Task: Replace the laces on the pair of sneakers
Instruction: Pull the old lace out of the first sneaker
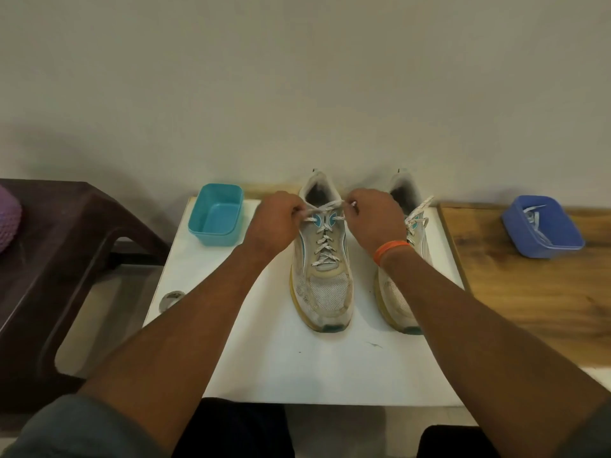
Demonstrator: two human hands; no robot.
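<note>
Head view, looking down past your knees: both your forearms reach forward over the white bench [264, 365], the left one coming out of a grey sleeve [76, 428], the right one wearing an orange wristband [391, 251]. Two worn white sneakers stand side by side on the white surface, toes toward you and heels toward the wall. The left sneaker [325, 285] lies between your arms with its speckled white lace [325, 247] crossed up through the eyelets; the right sneaker [401, 292] is partly hidden under your right forearm, and its own lace [418, 214] trails loose over the collar. Your left hand [272, 223] is curled and pinches one end of the left sneaker's lace at the top eyelets, and your right hand [377, 219] is curled and pinches the other end, the two ends crossing over the shoe's opening. Just beside your left hand, a teal tub [216, 214] sits at the far left corner of the white surface. Well off to the right, a blue tub [542, 226] rests on the wooden top [529, 292] with pale laces lying in it. A dark brown plastic stool [49, 252] stands to the left.
</note>
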